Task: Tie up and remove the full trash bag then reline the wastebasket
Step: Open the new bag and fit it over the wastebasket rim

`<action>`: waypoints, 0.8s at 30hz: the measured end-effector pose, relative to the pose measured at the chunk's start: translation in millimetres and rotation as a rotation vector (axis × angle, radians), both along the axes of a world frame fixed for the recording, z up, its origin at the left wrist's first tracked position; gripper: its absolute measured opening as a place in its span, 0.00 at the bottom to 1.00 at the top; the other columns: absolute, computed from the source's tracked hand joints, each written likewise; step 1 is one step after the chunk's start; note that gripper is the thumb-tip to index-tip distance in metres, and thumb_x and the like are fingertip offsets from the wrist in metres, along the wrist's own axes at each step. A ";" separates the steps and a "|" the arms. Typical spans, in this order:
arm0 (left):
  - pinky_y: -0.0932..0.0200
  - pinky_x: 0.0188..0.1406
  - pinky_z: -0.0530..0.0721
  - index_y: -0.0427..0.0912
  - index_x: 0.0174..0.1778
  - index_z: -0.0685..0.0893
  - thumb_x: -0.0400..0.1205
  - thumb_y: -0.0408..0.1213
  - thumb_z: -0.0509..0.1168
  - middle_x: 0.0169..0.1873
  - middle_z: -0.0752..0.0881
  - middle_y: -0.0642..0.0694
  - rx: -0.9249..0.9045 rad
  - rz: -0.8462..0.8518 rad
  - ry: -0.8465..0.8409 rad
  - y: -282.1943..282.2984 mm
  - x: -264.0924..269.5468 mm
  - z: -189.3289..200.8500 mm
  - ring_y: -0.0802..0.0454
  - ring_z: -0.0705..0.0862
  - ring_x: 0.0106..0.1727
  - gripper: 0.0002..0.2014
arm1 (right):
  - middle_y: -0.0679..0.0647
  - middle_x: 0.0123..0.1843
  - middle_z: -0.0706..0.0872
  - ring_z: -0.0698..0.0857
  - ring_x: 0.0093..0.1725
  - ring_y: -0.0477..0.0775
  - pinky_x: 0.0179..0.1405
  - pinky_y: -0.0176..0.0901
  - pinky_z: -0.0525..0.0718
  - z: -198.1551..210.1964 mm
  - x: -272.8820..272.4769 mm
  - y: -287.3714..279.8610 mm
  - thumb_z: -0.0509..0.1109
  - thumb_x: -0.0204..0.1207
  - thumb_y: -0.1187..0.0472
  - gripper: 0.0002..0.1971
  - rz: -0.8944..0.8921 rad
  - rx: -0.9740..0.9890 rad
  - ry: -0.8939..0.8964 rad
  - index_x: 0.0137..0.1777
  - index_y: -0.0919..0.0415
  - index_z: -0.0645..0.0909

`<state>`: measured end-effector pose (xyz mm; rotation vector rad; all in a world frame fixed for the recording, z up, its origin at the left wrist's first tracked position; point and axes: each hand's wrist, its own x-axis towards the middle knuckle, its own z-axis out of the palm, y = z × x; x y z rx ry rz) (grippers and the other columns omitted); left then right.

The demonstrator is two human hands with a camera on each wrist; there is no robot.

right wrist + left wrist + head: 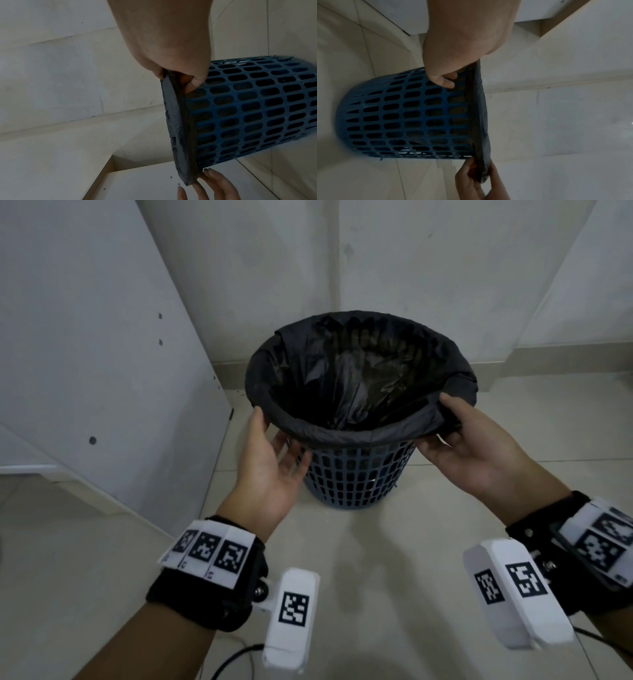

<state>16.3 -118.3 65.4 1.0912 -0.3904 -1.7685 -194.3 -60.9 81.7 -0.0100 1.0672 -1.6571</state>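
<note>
A blue mesh wastebasket (356, 474) stands on the floor, lined with a black trash bag (342, 436) whose edge is folded over the rim. My left hand (279, 436) is at the rim's left side, palm up, with straight fingers under the fold and the thumb against the bag. My right hand (445, 419) pinches the fold at the right side, thumb on top and fingers curled beneath. The left wrist view shows my left hand (443, 79) at the bag (479, 115) above the basket (402, 115). In the right wrist view my right hand (180, 81) grips the bag (178, 128).
A white cabinet panel (85, 354) stands close on the left of the basket. Grey walls (411, 268) close in behind and to the right. The floor (376, 577) is pale tile, with a thin dark cable (233, 659) near my left forearm.
</note>
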 end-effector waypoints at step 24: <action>0.59 0.42 0.85 0.45 0.44 0.85 0.86 0.43 0.67 0.37 0.88 0.49 0.011 -0.088 -0.063 -72.7 28.9 3.5 0.53 0.84 0.43 0.08 | 0.59 0.59 0.89 0.90 0.57 0.57 0.52 0.53 0.91 -8.5 -1.3 -2.1 0.72 0.80 0.61 0.08 0.004 -0.023 0.028 0.56 0.63 0.83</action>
